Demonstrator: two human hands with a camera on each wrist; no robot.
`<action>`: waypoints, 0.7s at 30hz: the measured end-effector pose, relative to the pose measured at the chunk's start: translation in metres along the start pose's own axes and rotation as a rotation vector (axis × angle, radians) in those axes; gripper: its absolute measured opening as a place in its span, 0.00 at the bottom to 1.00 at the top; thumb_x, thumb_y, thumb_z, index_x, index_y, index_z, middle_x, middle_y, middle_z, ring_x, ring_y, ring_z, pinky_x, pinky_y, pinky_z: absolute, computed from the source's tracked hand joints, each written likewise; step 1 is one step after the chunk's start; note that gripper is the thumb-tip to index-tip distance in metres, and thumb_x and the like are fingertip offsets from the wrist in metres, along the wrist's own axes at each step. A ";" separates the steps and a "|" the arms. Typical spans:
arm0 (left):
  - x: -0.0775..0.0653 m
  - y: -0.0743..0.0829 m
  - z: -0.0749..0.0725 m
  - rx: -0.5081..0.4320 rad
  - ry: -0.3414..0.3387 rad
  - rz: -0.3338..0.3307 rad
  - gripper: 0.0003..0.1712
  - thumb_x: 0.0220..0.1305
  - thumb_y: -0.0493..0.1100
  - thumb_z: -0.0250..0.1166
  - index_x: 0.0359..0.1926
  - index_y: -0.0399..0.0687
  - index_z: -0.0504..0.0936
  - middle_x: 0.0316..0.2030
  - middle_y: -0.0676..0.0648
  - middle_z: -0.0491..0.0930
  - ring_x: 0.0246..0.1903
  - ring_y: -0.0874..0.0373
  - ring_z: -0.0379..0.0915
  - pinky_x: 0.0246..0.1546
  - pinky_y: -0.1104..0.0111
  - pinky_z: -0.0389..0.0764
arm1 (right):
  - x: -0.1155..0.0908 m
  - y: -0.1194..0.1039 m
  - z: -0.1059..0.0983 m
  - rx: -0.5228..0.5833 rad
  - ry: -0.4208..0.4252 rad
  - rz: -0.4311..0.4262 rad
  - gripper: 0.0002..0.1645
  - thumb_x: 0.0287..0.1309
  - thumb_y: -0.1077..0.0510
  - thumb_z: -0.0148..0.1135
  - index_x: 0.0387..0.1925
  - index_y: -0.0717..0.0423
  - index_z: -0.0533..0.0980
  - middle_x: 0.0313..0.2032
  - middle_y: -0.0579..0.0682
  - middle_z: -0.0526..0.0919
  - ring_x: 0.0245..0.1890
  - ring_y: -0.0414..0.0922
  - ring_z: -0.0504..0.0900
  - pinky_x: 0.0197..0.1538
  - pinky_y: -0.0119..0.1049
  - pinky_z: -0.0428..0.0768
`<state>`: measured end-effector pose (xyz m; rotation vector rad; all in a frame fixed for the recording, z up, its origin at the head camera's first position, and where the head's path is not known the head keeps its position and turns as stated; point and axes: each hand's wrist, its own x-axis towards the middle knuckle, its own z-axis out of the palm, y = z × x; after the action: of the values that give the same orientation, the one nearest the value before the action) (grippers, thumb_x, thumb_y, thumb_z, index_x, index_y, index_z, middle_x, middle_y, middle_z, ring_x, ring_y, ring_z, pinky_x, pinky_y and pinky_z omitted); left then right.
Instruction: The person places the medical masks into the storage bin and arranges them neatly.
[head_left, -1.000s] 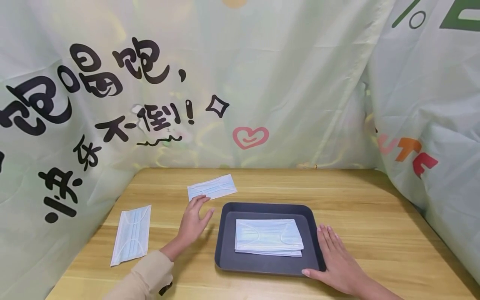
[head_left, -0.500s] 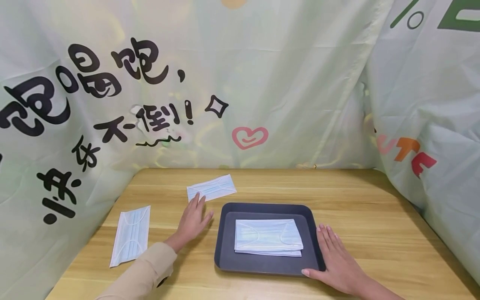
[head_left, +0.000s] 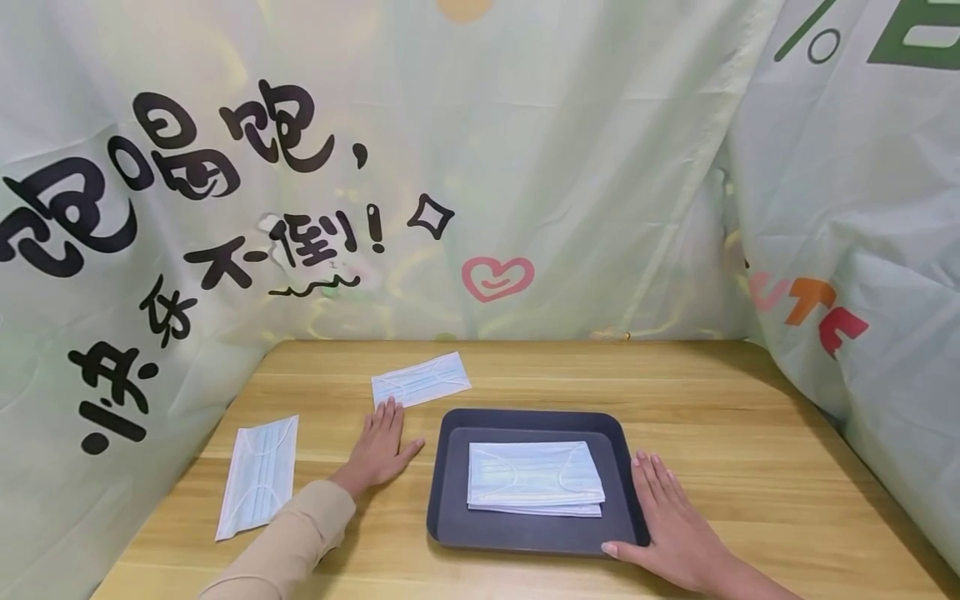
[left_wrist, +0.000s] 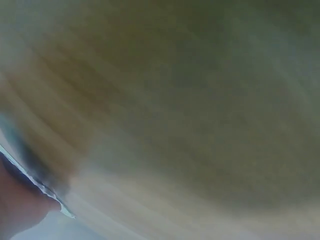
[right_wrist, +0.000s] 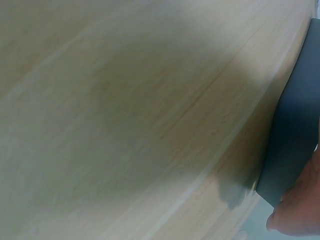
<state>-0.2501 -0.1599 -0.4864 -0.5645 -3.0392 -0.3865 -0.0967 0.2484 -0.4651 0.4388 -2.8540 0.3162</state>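
My left hand [head_left: 379, 448] lies low over the table with its fingers extended, fingertips at the near edge of a pale blue face mask [head_left: 431, 379] lying flat at the back. Against the right wall of a dark grey tray [head_left: 525, 533] rests my right hand [head_left: 678, 527], fingers straight and thumb at the near right corner. Inside the tray sits a small stack of face masks [head_left: 536, 473]. The right wrist view catches the tray's outer side [right_wrist: 295, 115] beside part of that hand. A blurred bit of the left hand [left_wrist: 22, 205] shows in the left wrist view.
Another face mask [head_left: 258, 477] lies flat on the left side of the wooden table [head_left: 720, 400], beyond the left forearm. Printed cloth [head_left: 600, 167] hangs behind the table and along both sides.
The fingers of my left hand have straightened and the hand has come down flatter near the back mask. The right hand stays against the tray. The head view has shifted slightly.
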 end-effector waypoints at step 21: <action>-0.018 -0.016 -0.004 -0.085 -0.048 -0.010 0.43 0.68 0.59 0.45 0.67 0.24 0.50 0.69 0.29 0.43 0.70 0.35 0.37 0.69 0.46 0.45 | 0.003 0.000 -0.001 0.025 -0.055 0.035 0.67 0.41 0.26 0.60 0.66 0.72 0.53 0.67 0.69 0.54 0.70 0.60 0.50 0.61 0.18 0.17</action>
<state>-0.2392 -0.1812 -0.4871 -0.5715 -3.0843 -0.5124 -0.0993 0.2481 -0.4629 0.4082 -2.9173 0.3521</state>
